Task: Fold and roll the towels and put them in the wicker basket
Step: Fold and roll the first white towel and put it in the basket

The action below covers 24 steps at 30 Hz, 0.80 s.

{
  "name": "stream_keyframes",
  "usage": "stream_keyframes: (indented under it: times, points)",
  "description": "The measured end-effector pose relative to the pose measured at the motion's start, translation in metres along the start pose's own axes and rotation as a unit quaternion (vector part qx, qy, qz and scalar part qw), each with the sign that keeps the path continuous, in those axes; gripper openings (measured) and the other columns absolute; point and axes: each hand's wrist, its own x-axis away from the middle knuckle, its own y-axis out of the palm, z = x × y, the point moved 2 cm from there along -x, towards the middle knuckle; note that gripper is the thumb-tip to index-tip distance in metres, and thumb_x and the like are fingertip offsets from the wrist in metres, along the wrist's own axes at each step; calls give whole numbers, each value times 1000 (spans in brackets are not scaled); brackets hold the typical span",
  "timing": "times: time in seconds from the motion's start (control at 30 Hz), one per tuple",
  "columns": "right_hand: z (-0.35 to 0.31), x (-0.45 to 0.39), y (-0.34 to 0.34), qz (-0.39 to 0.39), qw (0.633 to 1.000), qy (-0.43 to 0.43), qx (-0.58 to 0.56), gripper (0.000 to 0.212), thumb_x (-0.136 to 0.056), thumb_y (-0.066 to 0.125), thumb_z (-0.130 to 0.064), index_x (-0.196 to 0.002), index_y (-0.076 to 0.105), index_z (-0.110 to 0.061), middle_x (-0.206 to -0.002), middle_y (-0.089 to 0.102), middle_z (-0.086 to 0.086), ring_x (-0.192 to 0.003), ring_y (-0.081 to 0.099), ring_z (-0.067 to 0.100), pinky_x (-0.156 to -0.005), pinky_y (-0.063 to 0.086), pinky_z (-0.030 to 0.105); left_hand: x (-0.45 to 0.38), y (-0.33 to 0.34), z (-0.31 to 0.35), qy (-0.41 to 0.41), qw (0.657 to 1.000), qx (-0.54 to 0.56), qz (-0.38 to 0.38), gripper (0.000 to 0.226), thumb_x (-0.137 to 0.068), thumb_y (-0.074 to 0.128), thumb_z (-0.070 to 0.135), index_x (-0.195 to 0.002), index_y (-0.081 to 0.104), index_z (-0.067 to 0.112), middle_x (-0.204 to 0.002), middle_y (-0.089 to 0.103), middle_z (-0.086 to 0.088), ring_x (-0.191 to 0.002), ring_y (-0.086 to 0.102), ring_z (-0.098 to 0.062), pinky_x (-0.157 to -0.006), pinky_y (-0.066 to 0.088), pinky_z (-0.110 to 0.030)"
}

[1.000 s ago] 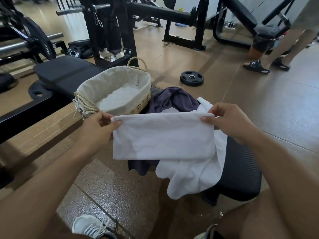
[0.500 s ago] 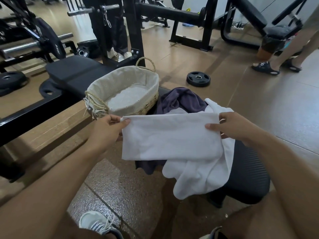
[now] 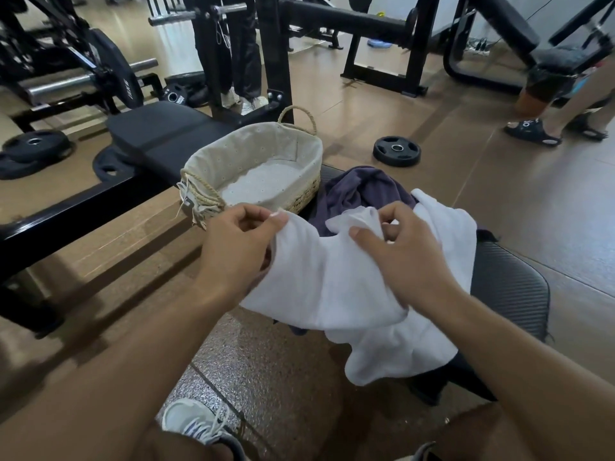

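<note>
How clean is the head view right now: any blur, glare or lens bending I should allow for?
Head view: both hands and the white terry towel read sharp; the lined wicker basket is clear. Wide-angle bending bows the black gym frames near the top edge. Soft glare on the tan floor; the sandalled foot is slightly smeared.

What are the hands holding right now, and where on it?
Both hold the white towel along its top edge: left hand pinches one corner, right hand the other.
</note>
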Motion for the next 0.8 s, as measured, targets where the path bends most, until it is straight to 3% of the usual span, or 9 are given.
stream_keyframes:
  times: [0.13, 0.3, 0.4, 0.5, 0.7, 0.8]
  points:
    - [-5, 13, 25, -23, 997, 0, -67, 22, -90, 71, -40, -90, 54, -26, -61, 64, -5, -53, 56, 9, -54, 42, 25, 19, 6, 11, -3, 999, 22, -33, 16, -82, 83, 26, -79, 69, 17, -63, 64, 7, -45, 55, -4, -44, 45, -21]
    - [-5, 25, 40, -77, 989, 16, -124, 23, -92, 70, -39, -105, 56, -27, -86, 75, 6, -80, 72, 21, -80, 58, 52, 31, 10, 17, -44, 994, 70, -72, 17, -81, 83, 19, -83, 68, 10, -69, 67, -3, -48, 60, -11, -45, 52, -28]
    - [-6, 30, 43, -84, 985, 13, -149, 33, -89, 69, -50, -108, 54, -28, -87, 74, 11, -81, 74, 28, -79, 56, 58, 35, 12, 18, -54, 991, 84, -90, 21, -82, 82, 17, -89, 67, 4, -73, 66, -9, -57, 64, -18, -50, 57, -35]
    - [-6, 32, 44, -87, 983, 17, -158, 41, -84, 65, -59, -110, 52, -30, -85, 73, 13, -80, 73, 30, -78, 56, 59, 37, 12, 18, -61, 990, 86, -97, 21, -82, 82, 17, -90, 67, 5, -73, 68, -7, -61, 68, -20, -52, 58, -36]
    - [-9, 34, 42, -113, 979, 33, -166, 24, -99, 59, -44, -111, 49, -25, -89, 74, 17, -76, 73, 36, -68, 58, 61, 41, 13, 19, -66, 987, 79, -126, 10, -85, 78, 19, -89, 74, 10, -80, 74, -11, -65, 70, -17, -56, 58, -35]
    - [-10, 33, 37, -128, 970, 54, -199, 23, -101, 58, -33, -117, 47, -19, -89, 76, 14, -73, 74, 32, -56, 62, 50, 42, 11, 23, -67, 982, 81, -160, 15, -87, 75, 18, -98, 76, 8, -87, 77, -9, -70, 72, -17, -59, 59, -33]
